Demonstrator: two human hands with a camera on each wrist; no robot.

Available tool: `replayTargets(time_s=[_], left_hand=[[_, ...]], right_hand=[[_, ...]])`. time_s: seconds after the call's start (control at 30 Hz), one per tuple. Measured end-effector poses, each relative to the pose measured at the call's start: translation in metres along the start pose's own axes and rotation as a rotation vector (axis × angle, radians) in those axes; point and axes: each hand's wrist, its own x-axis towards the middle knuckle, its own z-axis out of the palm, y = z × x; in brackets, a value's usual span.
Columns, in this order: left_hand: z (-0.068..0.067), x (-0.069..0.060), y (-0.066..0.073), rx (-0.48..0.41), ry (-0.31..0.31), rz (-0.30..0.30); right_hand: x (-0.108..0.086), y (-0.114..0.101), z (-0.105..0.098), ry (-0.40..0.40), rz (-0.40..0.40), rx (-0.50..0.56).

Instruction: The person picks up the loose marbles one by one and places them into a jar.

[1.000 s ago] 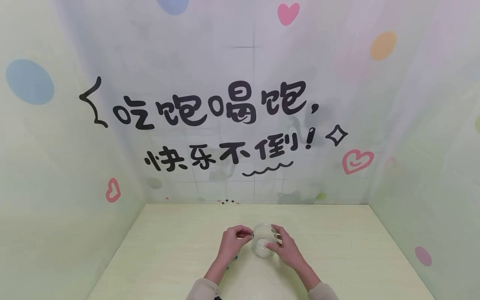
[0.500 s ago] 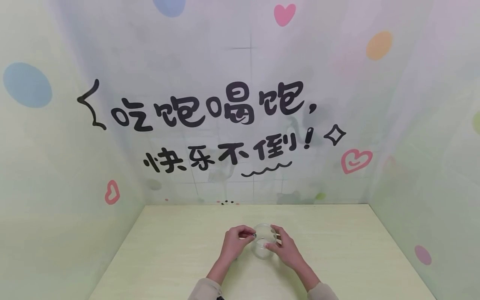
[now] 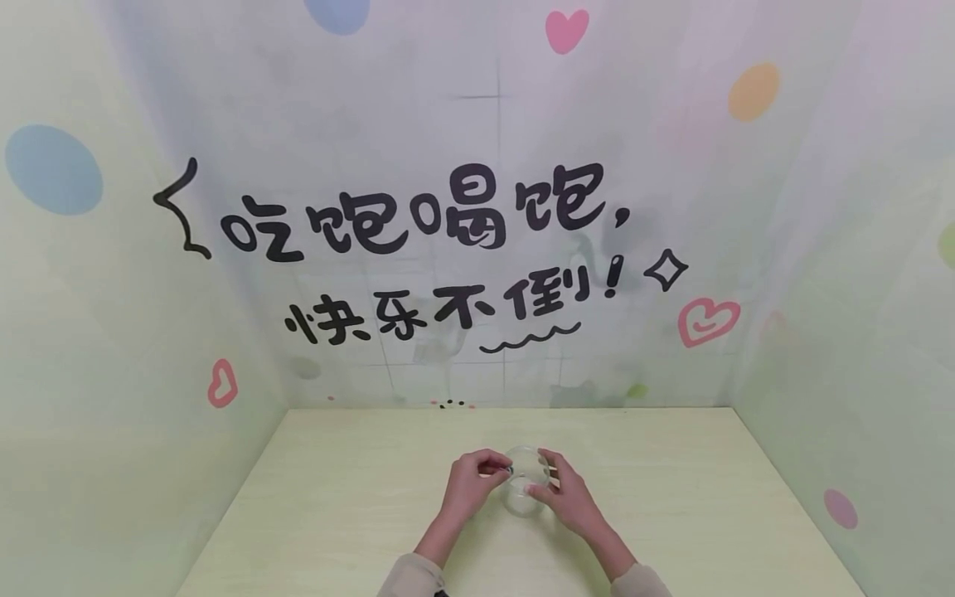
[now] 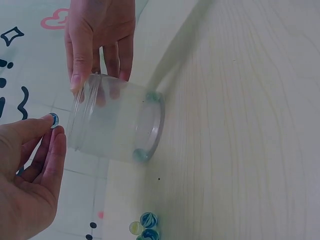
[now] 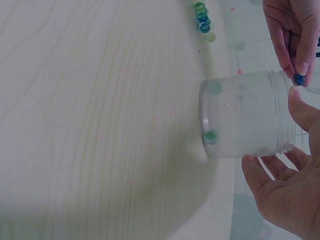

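Observation:
A clear, wide-mouthed jar [image 3: 525, 464] stands upright on the table, its threaded rim uppermost. Fingers and thumb of my right hand [image 3: 573, 496] grip it near the rim from the right. Thumb and fingertips of my left hand [image 3: 468, 487] pinch a blue glass marble [image 4: 54, 120] at the edge of the jar's mouth; in the right wrist view the same blue marble [image 5: 299, 79] shows just by the rim. Through the wall I see greenish marbles [image 5: 211, 136] on the jar's bottom, at two spots.
Several loose blue, green and yellowish marbles [image 5: 202, 19] lie in a line on the pale wooden table [image 3: 351, 489], to the left of the jar. In the head view my left arm hides them. Printed cloth walls [image 3: 477, 116] enclose the table at the back and sides.
My left hand has shifted slightly right, bringing the blue marble to the jar's mouth. Loose marbles glimpsed beside the left wrist are now hidden by it. Jar and right hand stay nearly still.

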Motion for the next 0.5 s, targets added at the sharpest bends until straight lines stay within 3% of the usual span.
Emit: replayTargets(time_s=[0.5], left_hand=[[0.0035, 0.0025, -0.0034, 0.010, 0.002, 0.016]], right_hand=[[0.0002, -0.0009, 0.0010, -0.010, -0.001, -0.008]])
